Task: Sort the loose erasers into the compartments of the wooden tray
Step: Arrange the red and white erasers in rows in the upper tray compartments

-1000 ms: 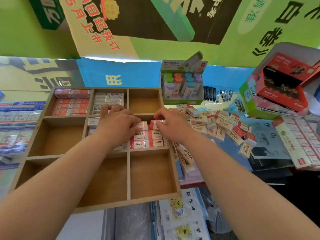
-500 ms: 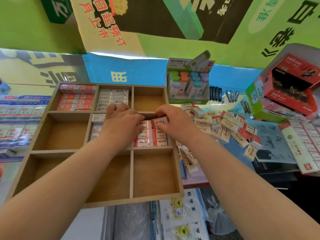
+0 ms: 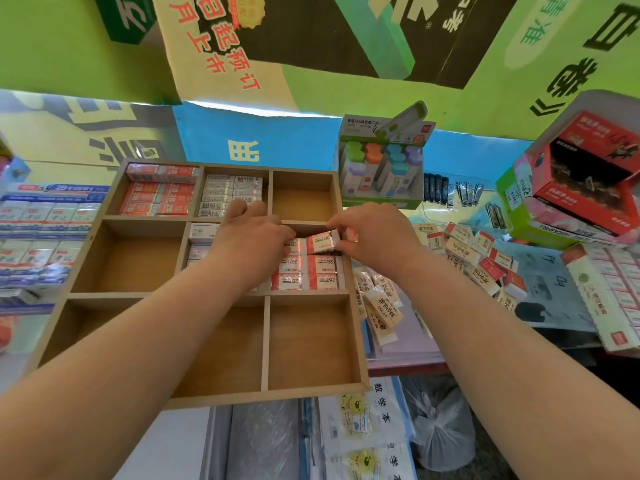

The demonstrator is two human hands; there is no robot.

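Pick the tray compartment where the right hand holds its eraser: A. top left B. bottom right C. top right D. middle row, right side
D: the right hand pinches a tilted red-and-white eraser at the far end of the middle row, right side, of the wooden tray.

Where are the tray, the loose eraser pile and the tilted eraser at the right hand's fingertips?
tray (image 3: 311,341), head view, bare floor of its near-right compartment.
eraser pile (image 3: 481,261), head view, middle of the heap.
tilted eraser (image 3: 320,241), head view, its red label.
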